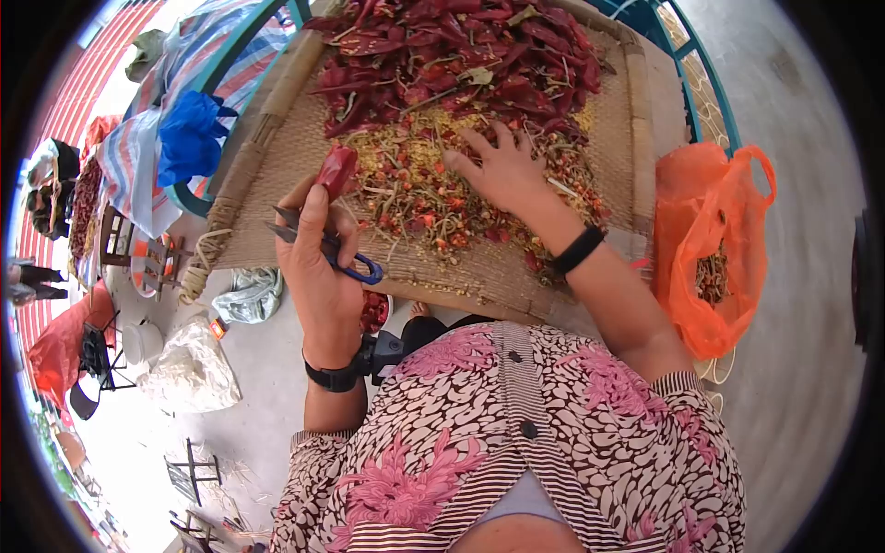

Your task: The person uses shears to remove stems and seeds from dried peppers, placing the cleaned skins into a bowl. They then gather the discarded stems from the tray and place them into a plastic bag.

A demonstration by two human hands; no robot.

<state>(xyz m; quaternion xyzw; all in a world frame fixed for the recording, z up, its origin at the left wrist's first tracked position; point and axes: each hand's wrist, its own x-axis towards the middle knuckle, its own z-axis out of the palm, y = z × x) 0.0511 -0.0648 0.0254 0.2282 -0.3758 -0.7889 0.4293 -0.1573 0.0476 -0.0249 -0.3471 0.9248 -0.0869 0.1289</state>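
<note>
My left hand (318, 249) is closed around a pair of scissors (361, 270) with blue handles, its blades poking out to the left. The same hand pinches a red dried chili pepper (338, 170) between thumb and fingers. Resting on a heap of chili stems, caps and yellow seeds (406, 184), my right hand (505, 175) has its fingers spread and shows nothing in its grip. Beyond the heap lies a large pile of whole dried red chilies (461, 55). Both piles are on a woven tray (249, 226) with a bound rim.
An orange plastic bag (710, 249) with stems inside hangs right of the tray. Teal metal framing (696, 64) runs along the sides. Below the tray's front edge is a container of red chili pieces (375, 311). Bags, including a blue one (192, 138), and stools lie leftward.
</note>
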